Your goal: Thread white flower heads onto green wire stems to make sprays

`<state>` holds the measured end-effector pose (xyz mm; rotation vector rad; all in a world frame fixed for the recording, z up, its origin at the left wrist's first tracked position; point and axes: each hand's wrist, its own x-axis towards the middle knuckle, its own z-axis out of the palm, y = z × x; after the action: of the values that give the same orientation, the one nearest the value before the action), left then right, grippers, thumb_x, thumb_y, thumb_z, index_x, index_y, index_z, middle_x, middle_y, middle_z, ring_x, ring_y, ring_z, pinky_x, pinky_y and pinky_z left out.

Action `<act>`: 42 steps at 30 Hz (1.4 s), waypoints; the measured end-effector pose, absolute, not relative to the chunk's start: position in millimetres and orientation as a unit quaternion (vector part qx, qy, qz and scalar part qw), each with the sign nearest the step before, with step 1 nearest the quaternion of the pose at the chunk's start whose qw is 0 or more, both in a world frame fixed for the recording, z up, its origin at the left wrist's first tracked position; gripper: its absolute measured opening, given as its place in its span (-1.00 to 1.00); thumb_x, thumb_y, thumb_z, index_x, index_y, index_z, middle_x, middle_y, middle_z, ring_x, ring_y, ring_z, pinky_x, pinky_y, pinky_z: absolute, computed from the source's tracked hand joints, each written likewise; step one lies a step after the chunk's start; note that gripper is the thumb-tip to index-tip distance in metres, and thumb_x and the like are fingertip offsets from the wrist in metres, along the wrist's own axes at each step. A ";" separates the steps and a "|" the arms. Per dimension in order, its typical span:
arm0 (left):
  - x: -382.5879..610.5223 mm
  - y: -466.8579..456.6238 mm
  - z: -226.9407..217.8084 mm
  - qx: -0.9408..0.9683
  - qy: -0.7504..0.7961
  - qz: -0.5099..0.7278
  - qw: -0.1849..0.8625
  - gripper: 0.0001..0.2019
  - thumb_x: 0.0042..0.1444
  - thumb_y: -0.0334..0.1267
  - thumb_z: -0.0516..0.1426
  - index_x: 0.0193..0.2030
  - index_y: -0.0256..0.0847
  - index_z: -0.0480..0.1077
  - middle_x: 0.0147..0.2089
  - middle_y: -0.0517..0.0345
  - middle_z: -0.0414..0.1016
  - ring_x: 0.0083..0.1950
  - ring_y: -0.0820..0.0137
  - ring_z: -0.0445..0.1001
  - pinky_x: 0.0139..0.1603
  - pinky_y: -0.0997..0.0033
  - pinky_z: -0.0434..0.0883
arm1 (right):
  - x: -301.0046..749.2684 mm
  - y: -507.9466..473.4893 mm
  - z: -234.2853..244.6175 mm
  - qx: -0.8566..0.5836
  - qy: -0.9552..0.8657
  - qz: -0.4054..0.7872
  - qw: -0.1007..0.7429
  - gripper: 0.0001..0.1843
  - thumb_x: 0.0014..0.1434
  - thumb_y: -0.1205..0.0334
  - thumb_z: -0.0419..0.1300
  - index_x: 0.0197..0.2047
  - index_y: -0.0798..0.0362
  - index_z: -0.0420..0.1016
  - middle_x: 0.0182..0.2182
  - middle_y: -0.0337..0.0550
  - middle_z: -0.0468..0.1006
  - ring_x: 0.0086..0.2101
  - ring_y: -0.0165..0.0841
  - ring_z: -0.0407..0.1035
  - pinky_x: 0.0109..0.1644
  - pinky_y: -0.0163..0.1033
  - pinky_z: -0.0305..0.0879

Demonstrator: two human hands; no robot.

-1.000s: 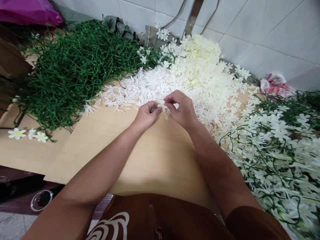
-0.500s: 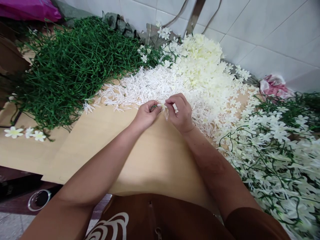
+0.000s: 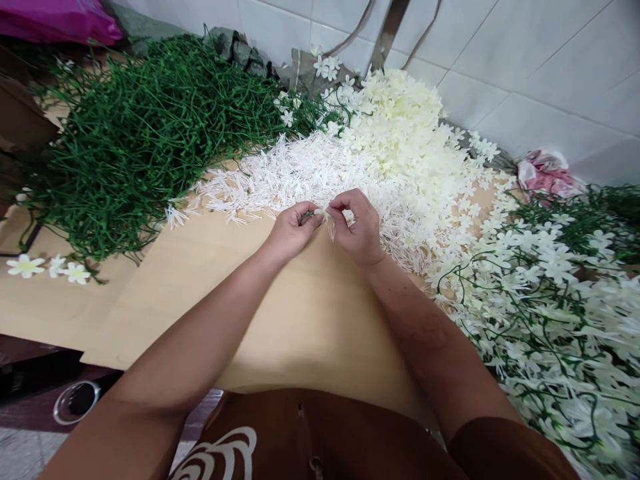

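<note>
A small white artificial flower (image 3: 324,214) is pinched between my two hands above the cardboard. My left hand (image 3: 294,232) is closed, thumb against index finger, on its left side. From the right, my right hand (image 3: 359,230) grips it with thumb and fingertips, and thin white strands hang below. The fingers hide most of the flower, and a bit of green shows at the left fingertips. Just beyond the hands lies a pile of white stamen strands (image 3: 300,167). Loose cream petals (image 3: 405,127) are heaped behind and to the right.
A large heap of green plastic stems (image 3: 165,133) lies at the left. Flowers on green stems (image 3: 555,320) cover the right side. Brown cardboard (image 3: 300,320) lies beneath my arms. A tiled wall (image 3: 540,60) stands behind. Several flower heads (image 3: 26,266) rest at the far left.
My right hand has shifted very slightly to the left, with its fingertips still at the flower. My left hand stays nearly in place.
</note>
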<state>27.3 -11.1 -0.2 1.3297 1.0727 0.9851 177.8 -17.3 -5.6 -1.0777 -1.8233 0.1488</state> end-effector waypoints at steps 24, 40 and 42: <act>20.4 -8.4 -3.7 0.595 0.439 0.389 0.550 -0.71 0.05 -0.02 0.23 -0.36 -0.19 0.32 -0.57 0.37 0.13 -0.51 0.54 0.06 -0.47 0.48 0.04 | 182.9 -5.3 -4.5 -0.466 -0.504 0.531 0.496 -0.50 -0.31 -0.11 0.51 -0.47 0.04 0.44 -0.60 -0.36 0.45 -0.57 -0.53 0.33 -0.42 -0.33 0.40; 14.3 2.2 -12.1 0.562 0.394 0.419 0.595 -0.65 0.04 0.02 0.26 -0.44 -0.19 0.28 -0.60 0.35 0.14 -0.58 0.55 0.05 -0.55 0.47 0.00 | 175.0 -7.9 -6.0 -0.374 -0.354 0.667 0.538 -0.58 -0.42 0.09 0.58 -0.55 0.04 0.49 -0.60 -0.41 0.50 -0.56 -0.60 0.35 -0.43 -0.45 0.34; 14.9 1.2 -9.8 0.542 0.399 0.413 0.614 -0.75 0.04 -0.12 0.26 -0.42 -0.21 0.32 -0.60 0.35 0.20 -0.60 0.55 0.11 -0.56 0.48 0.03 | 175.3 -7.5 -7.1 -0.371 -0.348 0.670 0.540 -0.59 -0.42 0.10 0.59 -0.56 0.04 0.49 -0.59 -0.42 0.50 -0.55 -0.60 0.35 -0.43 -0.45 0.35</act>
<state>14.9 1.2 -9.8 1.2492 0.9198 0.9527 175.3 -7.5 -7.1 -0.8810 -0.8276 1.5936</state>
